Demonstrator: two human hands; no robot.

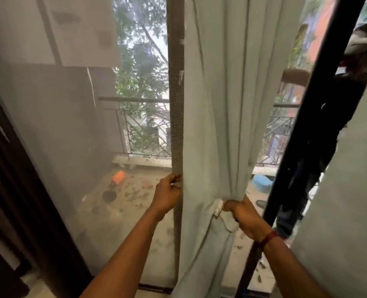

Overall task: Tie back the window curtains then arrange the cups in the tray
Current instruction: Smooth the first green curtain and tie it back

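The person's right hand (243,216) is closed around a white tieback (220,209) cinched about the pale green curtain (217,125), gathered at mid-frame. The left hand (167,194) pinches the curtain's left edge against the mesh screen frame (176,104). Beyond lie a balcony floor with an orange object (118,177) and a railing (143,125).

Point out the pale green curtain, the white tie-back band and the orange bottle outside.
pale green fabric curtain (217,104), head view, gathered folds
white tie-back band (218,208), head view, end by right hand
orange bottle (118,177), head view, body
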